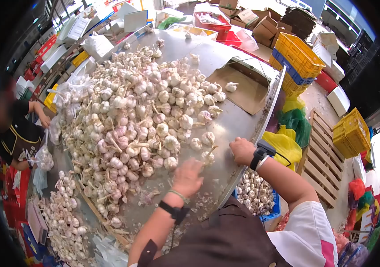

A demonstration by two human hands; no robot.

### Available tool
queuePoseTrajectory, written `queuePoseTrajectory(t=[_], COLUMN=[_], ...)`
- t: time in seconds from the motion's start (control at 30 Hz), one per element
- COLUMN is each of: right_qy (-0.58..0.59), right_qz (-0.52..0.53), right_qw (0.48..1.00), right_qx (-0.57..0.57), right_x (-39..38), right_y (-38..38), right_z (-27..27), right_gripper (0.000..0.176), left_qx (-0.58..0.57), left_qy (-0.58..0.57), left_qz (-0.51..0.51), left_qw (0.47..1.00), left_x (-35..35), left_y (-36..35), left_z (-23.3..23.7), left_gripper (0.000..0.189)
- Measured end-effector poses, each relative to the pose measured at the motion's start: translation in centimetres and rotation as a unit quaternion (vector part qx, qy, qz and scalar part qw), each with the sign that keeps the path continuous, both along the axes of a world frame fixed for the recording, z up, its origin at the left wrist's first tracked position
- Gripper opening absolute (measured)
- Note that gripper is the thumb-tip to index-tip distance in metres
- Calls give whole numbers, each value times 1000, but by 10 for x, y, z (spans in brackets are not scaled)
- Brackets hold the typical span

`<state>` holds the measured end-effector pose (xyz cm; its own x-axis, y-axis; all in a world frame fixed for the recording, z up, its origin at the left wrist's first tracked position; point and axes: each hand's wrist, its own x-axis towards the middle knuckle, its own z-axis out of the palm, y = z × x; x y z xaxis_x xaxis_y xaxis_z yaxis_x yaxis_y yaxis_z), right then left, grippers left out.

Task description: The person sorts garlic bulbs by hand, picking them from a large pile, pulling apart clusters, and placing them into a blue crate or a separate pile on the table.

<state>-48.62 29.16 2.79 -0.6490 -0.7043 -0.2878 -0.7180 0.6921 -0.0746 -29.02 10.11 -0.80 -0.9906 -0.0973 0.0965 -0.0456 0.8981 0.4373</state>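
A large heap of garlic bulbs [132, 111] covers much of the metal table [225, 129]. My left hand [187, 178] is over the tabletop at the near edge of the heap, smeared by motion, so its fingers do not show clearly. Close to it lie a few single garlic bulbs [207, 156] and loose bits of skin. My right hand [242, 150] is near the table's right edge, with its fingers curled in; whatever it may hold is hidden. Both wrists wear black bands.
A blue crate [275, 209] with garlic stands below the table edge by my body. Beyond are a wooden pallet [323, 155], yellow crates [299, 53] and a cardboard-lined opening [239, 89]. At left, another person [23, 129] handles a plastic bag of garlic [44, 158].
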Motion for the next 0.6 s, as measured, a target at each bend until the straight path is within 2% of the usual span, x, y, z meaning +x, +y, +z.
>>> queuePoseTrajectory(t=[0.1, 0.2, 0.27, 0.3, 0.37, 0.4, 0.43, 0.47, 0.5, 0.57, 0.6], right_qy=[-16, -26, -96, -99, -235, -277, -281, -356, -425, -454, -488], right_qz=[-4, -15, 6, 7, -32, -42, -44, -69, -94, -107, -105], right_qw=[999, 1000, 990, 990, 933, 917, 915, 867, 809, 792, 754], right_qx=[44, 5, -104, -103, -271, -284, -285, -342, -395, -394, -427], right_x=[-9, -14, -13, -8, 7, 13, 22, 31, 40, 54, 62], right_y=[3, 11, 15, 16, 17, 19, 20, 21, 22, 21, 18], right_z=[-22, -32, -17, -7, 25, 33, 39, 45, 51, 65, 71], right_gripper=[23, 27, 36, 36, 46, 53, 53, 53, 53, 56, 57], left_qx=[-16, 14, 37, 56, 72, 257, 431, 640, 638, 850, 860], left_qy=[-35, 10, 18, 41, 60, 18, -25, -109, -112, -93, -112], left_qz=[-11, -11, -18, 12, 43, 115, 183, 243, 246, 170, 129], left_qw=[999, 1000, 999, 998, 995, 959, 883, 721, 721, 491, 481], left_x=[-22, -16, -7, 0, 12, 18, 21, 23, 25, 29, 29], left_y=[14, 1, -10, -13, -19, -22, -23, -21, -19, -12, -5], left_z=[-15, -28, -30, -29, -30, -32, -34, -2, 14, 35, 42], left_gripper=[52, 42, 37, 31, 24, 22, 20, 17, 17, 27, 38])
